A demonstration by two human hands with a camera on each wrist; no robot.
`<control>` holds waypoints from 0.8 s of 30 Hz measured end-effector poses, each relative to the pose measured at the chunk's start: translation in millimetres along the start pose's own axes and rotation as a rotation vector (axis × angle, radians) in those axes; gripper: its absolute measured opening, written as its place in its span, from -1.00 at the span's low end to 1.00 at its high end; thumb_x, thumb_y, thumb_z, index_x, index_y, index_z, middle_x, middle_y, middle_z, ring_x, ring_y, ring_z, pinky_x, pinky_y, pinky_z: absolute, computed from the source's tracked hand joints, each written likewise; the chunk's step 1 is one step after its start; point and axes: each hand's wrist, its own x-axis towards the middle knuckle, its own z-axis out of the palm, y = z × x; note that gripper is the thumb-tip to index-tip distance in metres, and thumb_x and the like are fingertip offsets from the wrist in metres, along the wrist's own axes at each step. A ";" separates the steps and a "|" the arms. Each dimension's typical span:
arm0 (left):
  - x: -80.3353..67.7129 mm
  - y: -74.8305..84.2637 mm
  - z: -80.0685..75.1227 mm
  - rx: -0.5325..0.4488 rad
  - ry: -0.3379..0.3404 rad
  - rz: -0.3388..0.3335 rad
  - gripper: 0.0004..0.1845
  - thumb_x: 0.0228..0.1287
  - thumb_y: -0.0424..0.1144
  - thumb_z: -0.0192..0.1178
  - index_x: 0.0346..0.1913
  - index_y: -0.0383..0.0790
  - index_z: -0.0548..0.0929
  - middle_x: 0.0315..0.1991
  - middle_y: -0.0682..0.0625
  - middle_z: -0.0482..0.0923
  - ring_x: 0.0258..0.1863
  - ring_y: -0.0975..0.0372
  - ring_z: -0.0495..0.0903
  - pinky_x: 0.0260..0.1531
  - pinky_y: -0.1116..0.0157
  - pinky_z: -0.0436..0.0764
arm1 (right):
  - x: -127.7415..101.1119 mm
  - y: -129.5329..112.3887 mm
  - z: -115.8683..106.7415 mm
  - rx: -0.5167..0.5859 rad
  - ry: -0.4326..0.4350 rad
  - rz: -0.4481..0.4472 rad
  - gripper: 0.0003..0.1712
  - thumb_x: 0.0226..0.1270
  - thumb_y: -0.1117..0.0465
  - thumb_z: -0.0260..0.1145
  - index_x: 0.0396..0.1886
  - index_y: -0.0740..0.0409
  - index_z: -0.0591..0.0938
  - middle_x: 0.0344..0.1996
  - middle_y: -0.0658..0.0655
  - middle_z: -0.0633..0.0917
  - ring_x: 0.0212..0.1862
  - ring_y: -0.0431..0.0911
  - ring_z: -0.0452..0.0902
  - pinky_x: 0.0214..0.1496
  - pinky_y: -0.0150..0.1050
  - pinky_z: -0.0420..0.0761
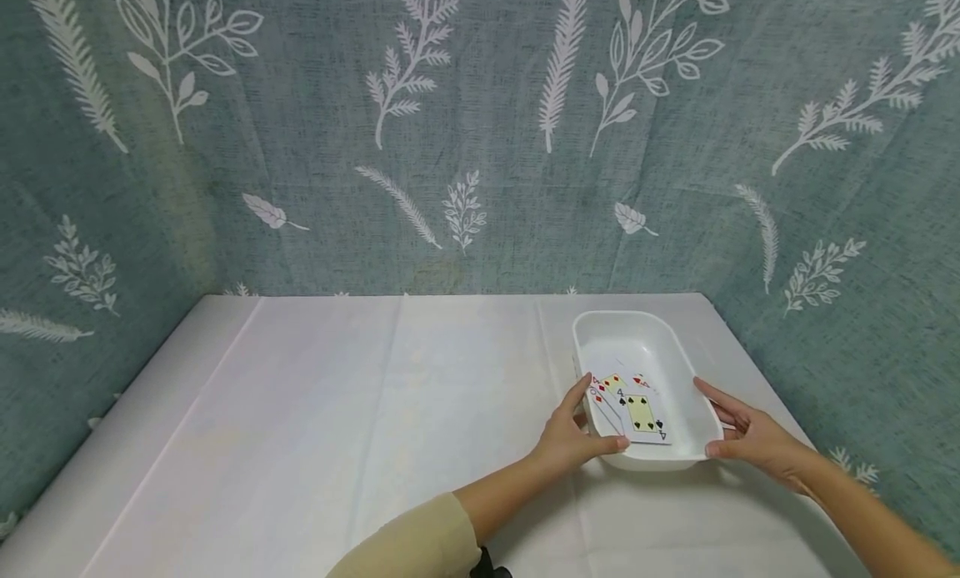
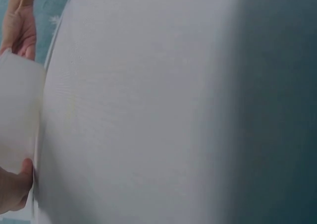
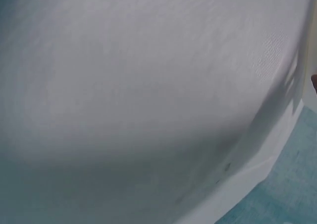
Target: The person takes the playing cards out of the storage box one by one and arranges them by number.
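Note:
A white plastic tray (image 1: 678, 386) with rounded corners is at the right side of the table. Several playing cards lie loosely overlapped in its near left part, the four of spades (image 1: 642, 414) on top with red-suited cards showing beneath. My left hand (image 1: 564, 434) grips the tray's near left corner, thumb on the front rim and fingers along the left side. On the opposite side my right hand (image 1: 759, 444) holds the near right corner, thumb at the rim. The left wrist view shows the tray wall (image 2: 19, 105) between both hands.
A white cloth covers the table (image 1: 300, 428), which stretches far to the left of the tray. Green-blue fabric (image 1: 480, 203) with white leaf prints hangs behind and on both sides. The table's right edge runs close beside the tray.

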 end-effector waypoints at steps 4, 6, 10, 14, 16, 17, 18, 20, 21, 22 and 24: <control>-5.2 -2.1 -8.0 -0.020 -0.004 0.002 0.04 -0.12 -0.32 0.50 0.46 0.02 0.15 0.37 -0.09 0.23 0.27 -0.08 0.35 0.11 0.15 0.50 | 4.2 -3.1 9.0 -0.005 -0.010 0.019 0.01 0.26 0.38 0.28 0.52 0.00 -0.12 0.14 -0.36 0.48 0.05 -0.15 0.59 -0.06 -0.26 0.62; -8.4 -3.3 -12.7 -0.029 -0.007 0.007 0.04 -0.11 -0.34 0.49 0.46 0.01 0.14 0.38 -0.09 0.22 0.27 -0.09 0.34 0.11 0.16 0.50 | 6.3 -4.2 14.3 -0.006 -0.020 0.016 0.02 0.25 0.38 0.29 0.51 0.09 -0.14 0.14 -0.36 0.47 0.06 -0.15 0.59 -0.06 -0.25 0.62; -14.7 -3.1 -22.4 -0.039 -0.021 0.015 0.05 -0.10 -0.36 0.49 0.47 0.00 0.12 0.39 -0.09 0.20 0.28 -0.09 0.33 0.07 0.23 0.53 | 9.8 -6.3 24.4 -0.015 -0.011 0.017 0.04 0.24 0.37 0.31 0.50 0.18 -0.17 0.19 -0.29 0.44 0.07 -0.16 0.58 -0.07 -0.25 0.63; -18.7 -1.9 -31.5 -0.059 -0.037 0.020 0.04 -0.09 -0.37 0.47 0.47 0.00 0.11 0.44 -0.11 0.11 0.31 -0.08 0.31 0.08 0.23 0.52 | 14.1 -8.6 33.3 -0.052 0.043 0.055 0.06 0.20 0.37 0.34 0.49 0.22 -0.16 0.36 0.17 0.32 0.04 -0.18 0.59 -0.08 -0.26 0.63; -19.4 -1.4 -35.8 -0.075 -0.042 0.017 0.04 -0.07 -0.39 0.46 0.47 0.00 0.10 0.45 -0.11 0.06 0.32 -0.08 0.28 0.11 0.19 0.50 | 17.2 -9.5 37.0 -0.070 0.061 0.065 0.07 0.18 0.36 0.36 0.49 0.24 -0.16 0.37 0.41 0.18 0.04 -0.18 0.60 -0.08 -0.26 0.63; -19.9 -1.1 -38.0 -0.085 -0.043 0.017 0.04 -0.07 -0.41 0.45 0.47 -0.01 0.10 0.46 -0.12 0.04 0.33 -0.09 0.26 0.14 0.16 0.48 | 18.9 -10.0 38.9 -0.074 0.067 0.070 0.07 0.17 0.36 0.36 0.49 0.24 -0.15 0.36 0.49 0.12 0.03 -0.17 0.60 -0.08 -0.26 0.63; -20.4 -0.8 -40.0 -0.093 -0.046 0.015 0.04 -0.06 -0.42 0.44 0.47 -0.02 0.09 0.47 -0.13 0.02 0.34 -0.09 0.25 0.15 0.14 0.46 | 20.5 -10.5 40.5 -0.074 0.067 0.072 0.08 0.17 0.36 0.37 0.49 0.24 -0.14 0.36 0.52 0.08 0.03 -0.17 0.60 -0.08 -0.26 0.63; -21.2 -0.8 -43.6 -0.110 -0.054 0.014 0.05 -0.05 -0.45 0.43 0.48 -0.05 0.06 0.47 -0.16 -0.01 0.36 -0.11 0.21 0.18 0.10 0.42 | 23.2 -11.2 43.2 -0.067 0.059 0.065 0.08 0.15 0.37 0.38 0.48 0.25 -0.14 0.35 0.55 0.06 0.03 -0.16 0.60 -0.07 -0.26 0.63; -21.7 -0.8 -45.0 -0.120 -0.059 0.014 0.05 -0.05 -0.46 0.42 0.48 -0.06 0.05 0.48 -0.17 -0.02 0.36 -0.12 0.20 0.19 0.09 0.40 | 24.3 -11.5 44.3 -0.060 0.057 0.064 0.08 0.15 0.37 0.38 0.48 0.25 -0.13 0.35 0.54 0.07 0.04 -0.15 0.60 -0.07 -0.25 0.63; -22.2 -0.8 -46.4 -0.131 -0.064 0.016 0.05 -0.04 -0.47 0.41 0.49 -0.07 0.04 0.48 -0.18 -0.04 0.37 -0.13 0.18 0.20 0.08 0.39 | 25.1 -11.7 45.1 -0.053 0.051 0.061 0.08 0.15 0.37 0.38 0.49 0.24 -0.13 0.35 0.53 0.07 0.04 -0.15 0.60 -0.07 -0.25 0.63; -23.2 -1.3 -48.7 -0.144 -0.071 0.019 0.05 -0.04 -0.48 0.41 0.49 -0.09 0.02 0.48 -0.21 -0.04 0.37 -0.14 0.17 0.21 0.07 0.37 | 26.5 -12.1 46.5 -0.034 0.043 0.058 0.08 0.14 0.37 0.39 0.49 0.23 -0.11 0.36 0.52 0.09 0.06 -0.15 0.59 -0.06 -0.25 0.62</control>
